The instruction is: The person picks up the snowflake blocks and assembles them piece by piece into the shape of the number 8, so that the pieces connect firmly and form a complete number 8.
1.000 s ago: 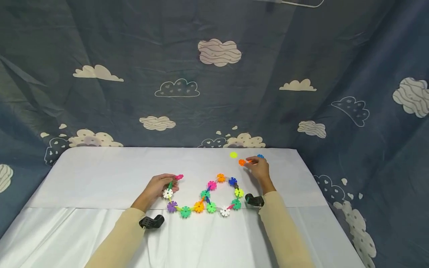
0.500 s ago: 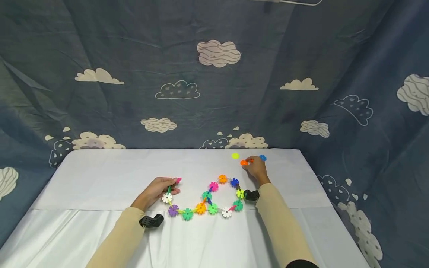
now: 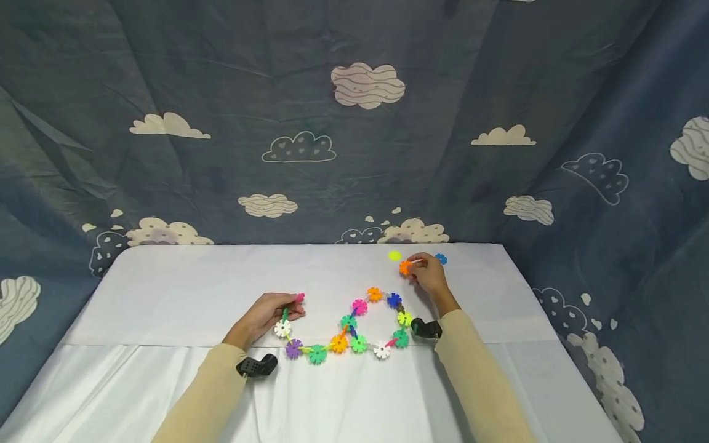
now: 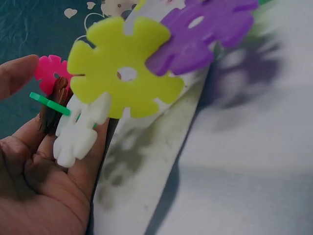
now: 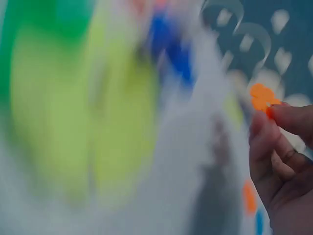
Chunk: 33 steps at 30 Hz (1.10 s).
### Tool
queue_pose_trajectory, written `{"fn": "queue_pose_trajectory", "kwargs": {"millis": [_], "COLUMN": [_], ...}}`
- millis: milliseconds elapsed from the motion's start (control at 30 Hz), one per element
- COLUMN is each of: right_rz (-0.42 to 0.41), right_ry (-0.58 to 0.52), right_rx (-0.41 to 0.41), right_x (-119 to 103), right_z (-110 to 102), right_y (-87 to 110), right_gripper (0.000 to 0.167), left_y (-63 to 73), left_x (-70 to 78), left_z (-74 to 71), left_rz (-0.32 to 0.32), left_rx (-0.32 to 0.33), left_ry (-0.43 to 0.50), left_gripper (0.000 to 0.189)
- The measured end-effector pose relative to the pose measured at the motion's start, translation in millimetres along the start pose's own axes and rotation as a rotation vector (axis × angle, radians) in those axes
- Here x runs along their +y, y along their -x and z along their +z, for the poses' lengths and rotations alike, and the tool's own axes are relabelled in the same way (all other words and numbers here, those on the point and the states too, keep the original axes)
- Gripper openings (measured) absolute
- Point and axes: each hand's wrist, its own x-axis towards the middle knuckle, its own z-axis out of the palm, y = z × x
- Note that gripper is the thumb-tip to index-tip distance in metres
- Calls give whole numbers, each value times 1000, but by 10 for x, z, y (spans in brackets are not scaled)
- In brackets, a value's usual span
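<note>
My left hand (image 3: 267,314) grips the left end of a chain of notched plastic discs near a pink disc (image 4: 49,71). A brown disc (image 4: 59,93), a green disc (image 4: 46,102), a white disc (image 4: 80,129), a yellow disc (image 4: 120,68) and a purple disc (image 4: 203,32) follow along it. Its right part forms a closed ring, with another orange disc (image 3: 374,295) at the top. Near the back of the table, my right hand (image 3: 432,277) pinches a loose orange disc (image 5: 262,97) between thumb and fingertips.
A yellow loose disc (image 3: 394,255) lies at the table's back edge. Behind the right hand is a blue disc (image 3: 440,259); a further orange disc (image 5: 250,197) lies close to it. White cloth (image 3: 183,289) covers the table, and a cloud-print curtain (image 3: 310,184) hangs behind.
My right hand now has the orange disc tipped up from the table, where it lay flat before. The left hand keeps its grip on the chain. The head view has shifted slightly.
</note>
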Motion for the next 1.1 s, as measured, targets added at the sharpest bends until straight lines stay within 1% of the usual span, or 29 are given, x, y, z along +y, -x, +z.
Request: {"fn": "queue_pose_trajectory", "kwargs": {"millis": [100,233,300,333,500,567,667,800,933,1100], "right_rz": [-50,-116,-138,-134,-151,-176,-201,-184,-168,-196], "right_ry": [-126,-200,-219,-237,-305,-306,-292,-292,-305,-253], "right_rx": [-91,-257,-324,-357,-474,-502,-529,-543,-552,-566], "right_x": [-192,-459,-525,-554,-655,-679,-699,-706,-756,-883], "right_z": [94,410,592,681,1072,1189,1317,1413,1421,1347], "right_y": [138,318,388,419,538,572,612,632,650,740], "right_gripper": [22,23,24,24,22,20,18,18,19,20], "left_y": [-8,-4,-16,-23,-54,-61,-63,-65,-62,-63], "left_x": [-30,-31,-45,-50,-74,-80,-84,-98,-102,-113], "left_z": [19,6,10,15,19,14,1,-8,-13,-10], "left_rz": [4,11,7,3,-3,-7,1,9,20,23], "left_rx": [-1,-10,-7,-3,23,36,33,20,24,45], "left_ry": [2,30,43,44,43,50,54,46,36,24], "left_gripper": [42,43,42,41,39,38,38,38,38,36]}}
